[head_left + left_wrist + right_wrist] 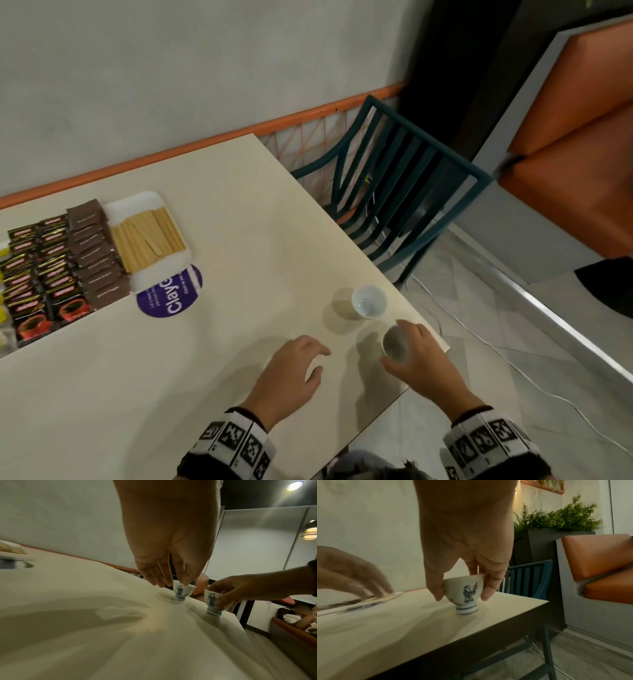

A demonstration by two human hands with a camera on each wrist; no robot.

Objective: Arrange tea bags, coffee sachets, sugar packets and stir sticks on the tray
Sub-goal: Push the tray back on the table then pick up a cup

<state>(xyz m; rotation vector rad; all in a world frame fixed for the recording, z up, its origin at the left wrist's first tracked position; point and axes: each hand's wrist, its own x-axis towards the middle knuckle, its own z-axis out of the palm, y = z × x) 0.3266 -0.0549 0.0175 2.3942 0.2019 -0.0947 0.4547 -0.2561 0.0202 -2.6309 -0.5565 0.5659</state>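
Right hand (423, 356) grips 1 cup (464, 590) near tabletop (212, 342) edge; left hand (294, 371) relaxed, empty. Lift straight, keep level.

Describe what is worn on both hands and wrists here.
Both hands, left hand and right hand, are bare: no gloves, and no rings or watch that I can make out. Each wrist carries a white band printed with square black-and-white marker patterns, the left band and the right band, edged in dark fabric.
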